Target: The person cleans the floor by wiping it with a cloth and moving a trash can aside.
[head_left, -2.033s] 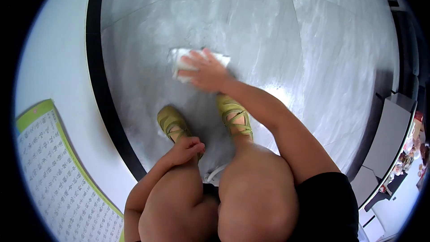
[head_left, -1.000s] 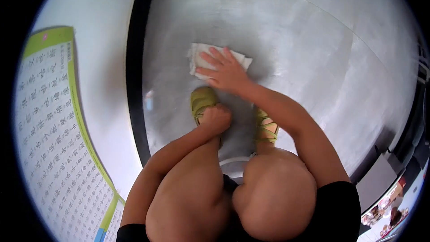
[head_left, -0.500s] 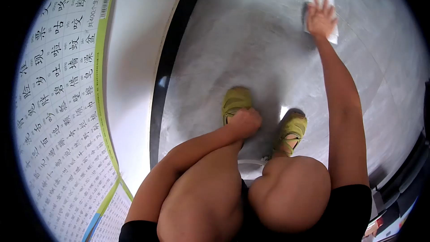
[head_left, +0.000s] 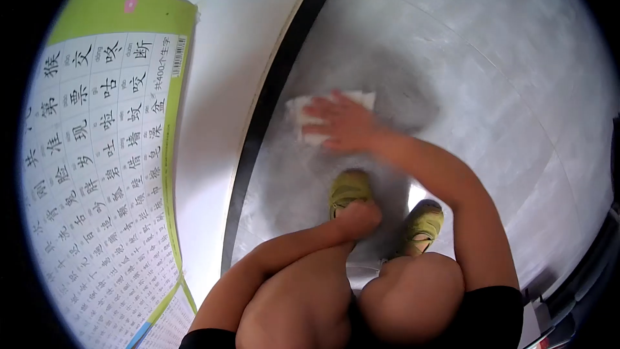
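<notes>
My right hand (head_left: pixel 347 124) lies spread and flat on a white cloth or wipe (head_left: pixel 363 98), pressing it against the grey floor (head_left: pixel 504 116). Parts of the cloth show past the fingers and at its upper right corner. Motion blurs this hand a little. Curled into a fist, my left hand (head_left: pixel 360 218) rests by my left lower leg, just above the yellow-green shoe (head_left: pixel 351 186) on that side. I see nothing in the fist.
A second yellow-green shoe (head_left: pixel 424 223) stands to the right. Along the left run a black baseboard (head_left: pixel 274 84) and a white wall (head_left: pixel 213 103) with a Chinese character chart (head_left: pixel 103 155). Dark objects (head_left: pixel 591 271) line the right edge.
My right hand has swept the cloth from the upper right across the floor to the left, in front of my left shoe. My left hand stays in a fist. The view has shifted slightly.
</notes>
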Motion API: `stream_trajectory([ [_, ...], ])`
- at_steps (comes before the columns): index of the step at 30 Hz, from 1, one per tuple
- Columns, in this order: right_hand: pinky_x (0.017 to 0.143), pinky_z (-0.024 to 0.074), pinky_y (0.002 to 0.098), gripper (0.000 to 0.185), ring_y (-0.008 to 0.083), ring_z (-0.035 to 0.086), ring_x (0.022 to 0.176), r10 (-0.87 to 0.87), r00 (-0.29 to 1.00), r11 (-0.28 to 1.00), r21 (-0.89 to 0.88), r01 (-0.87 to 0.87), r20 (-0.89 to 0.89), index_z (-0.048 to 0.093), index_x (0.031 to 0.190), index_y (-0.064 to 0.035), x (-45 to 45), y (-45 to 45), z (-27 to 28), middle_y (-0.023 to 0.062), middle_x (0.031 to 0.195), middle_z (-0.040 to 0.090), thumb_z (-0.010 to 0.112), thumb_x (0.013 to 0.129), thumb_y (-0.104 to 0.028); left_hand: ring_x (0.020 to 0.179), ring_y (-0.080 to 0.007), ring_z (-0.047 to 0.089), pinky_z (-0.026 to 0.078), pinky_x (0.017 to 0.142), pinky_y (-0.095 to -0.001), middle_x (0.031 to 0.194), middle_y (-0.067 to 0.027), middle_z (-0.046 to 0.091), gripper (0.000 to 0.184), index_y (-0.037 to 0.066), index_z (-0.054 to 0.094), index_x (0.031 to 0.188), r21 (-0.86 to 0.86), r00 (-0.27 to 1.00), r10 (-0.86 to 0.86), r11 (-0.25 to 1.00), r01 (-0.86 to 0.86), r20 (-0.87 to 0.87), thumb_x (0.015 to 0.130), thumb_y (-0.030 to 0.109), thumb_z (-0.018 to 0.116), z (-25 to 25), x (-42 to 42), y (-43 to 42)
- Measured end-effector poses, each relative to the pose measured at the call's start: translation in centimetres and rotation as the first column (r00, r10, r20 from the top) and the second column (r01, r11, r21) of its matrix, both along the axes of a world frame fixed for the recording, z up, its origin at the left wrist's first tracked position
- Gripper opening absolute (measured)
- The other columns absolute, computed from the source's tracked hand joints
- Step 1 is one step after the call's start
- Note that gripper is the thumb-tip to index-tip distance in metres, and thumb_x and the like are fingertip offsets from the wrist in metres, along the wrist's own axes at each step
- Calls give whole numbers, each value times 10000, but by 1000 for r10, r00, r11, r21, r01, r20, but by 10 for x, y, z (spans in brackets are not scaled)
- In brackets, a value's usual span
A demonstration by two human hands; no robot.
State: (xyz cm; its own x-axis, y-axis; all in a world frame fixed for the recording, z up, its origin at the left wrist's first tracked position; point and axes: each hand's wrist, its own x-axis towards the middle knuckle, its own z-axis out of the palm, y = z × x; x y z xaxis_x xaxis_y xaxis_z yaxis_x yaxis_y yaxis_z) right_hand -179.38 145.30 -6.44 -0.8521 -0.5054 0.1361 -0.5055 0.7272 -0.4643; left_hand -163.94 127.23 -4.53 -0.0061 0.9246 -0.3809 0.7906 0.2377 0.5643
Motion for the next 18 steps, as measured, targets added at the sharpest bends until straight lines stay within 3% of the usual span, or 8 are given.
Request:
stream_trajectory([
  [1, 1158, 154, 543, 549, 259, 241, 1429, -25, 1000, 999, 36, 25, 10, 425, 1412, -356, -11, 18, 5, 24, 1535, 316, 558, 883, -420, 759, -240, 601, 516, 586, -363, 755, -81, 605, 91, 84, 625, 728, 34, 1000, 12, 999, -12, 16, 714, 167, 593, 1, -4, 0],
  [4, 1151, 172, 533, 583, 250, 229, 1438, -328, 932, 920, 172, 352, -153, 361, 1455, -348, -56, 74, -8, 10, 1544, 298, 521, 904, -453, 768, -230, 599, 511, 572, -350, 753, -76, 599, 86, 81, 622, 719, 112, 996, 46, 992, -54, 74, 708, 161, 593, 14, -10, 4],
  [7, 1125, 216, 549, 547, 259, 262, 1422, -563, 779, 735, 263, 625, -277, 347, 1465, -341, -111, 111, -29, 7, 1540, 307, 444, 942, -467, 796, -219, 605, 509, 559, -342, 772, -76, 610, 97, 73, 635, 733, 152, 995, 51, 986, -65, 89, 709, 157, 594, 16, -13, 1],
  [10, 1111, 225, 570, 510, 285, 273, 1412, -722, 610, 570, 221, 792, -325, 372, 1451, -327, -150, 114, -35, 5, 1548, 282, 430, 960, -450, 819, -218, 602, 506, 573, -339, 785, -72, 607, 103, 77, 631, 748, 184, 998, 28, 982, -37, 55, 712, 167, 596, 18, -11, -4],
  [13, 1145, 172, 558, 507, 357, 217, 1427, -753, 655, 626, 236, 743, -66, 390, 1452, -244, -157, 99, -8, 110, 1544, 284, 370, 980, -425, 848, -221, 603, 508, 594, -339, 819, -76, 619, 115, 76, 635, 761, 110, 997, -18, 994, 10, 73, 719, 176, 596, 20, -14, -3],
  [15, 1121, 208, 567, 484, 315, 242, 1423, -676, 712, 641, 327, 695, -188, 409, 1437, -292, -146, 77, -13, 43, 1546, 287, 401, 973, -429, 868, -221, 603, 514, 609, -343, 844, -79, 626, 123, 77, 639, 770, 10, 994, -32, 999, 31, 109, 725, 182, 595, 18, -13, -1],
  [16, 1109, 226, 571, 475, 294, 255, 1420, -629, 737, 640, 372, 672, -248, 418, 1430, -316, -140, 64, -17, 10, 1547, 289, 417, 969, -430, 844, -224, 600, 515, 611, -342, 823, -71, 610, 109, 82, 626, 756, 72, 994, 0, 997, -8, 111, 718, 181, 598, 17, -13, -1],
  [18, 1100, 226, 584, 448, 307, 267, 1412, -584, 763, 702, 301, 646, -275, 475, 1396, -303, -118, 29, -24, 31, 1528, 327, 422, 968, -425, 795, -229, 595, 517, 614, -338, 779, -56, 577, 90, 92, 600, 728, 198, 991, 60, 977, -83, 120, 706, 179, 605, 17, -15, -2],
])
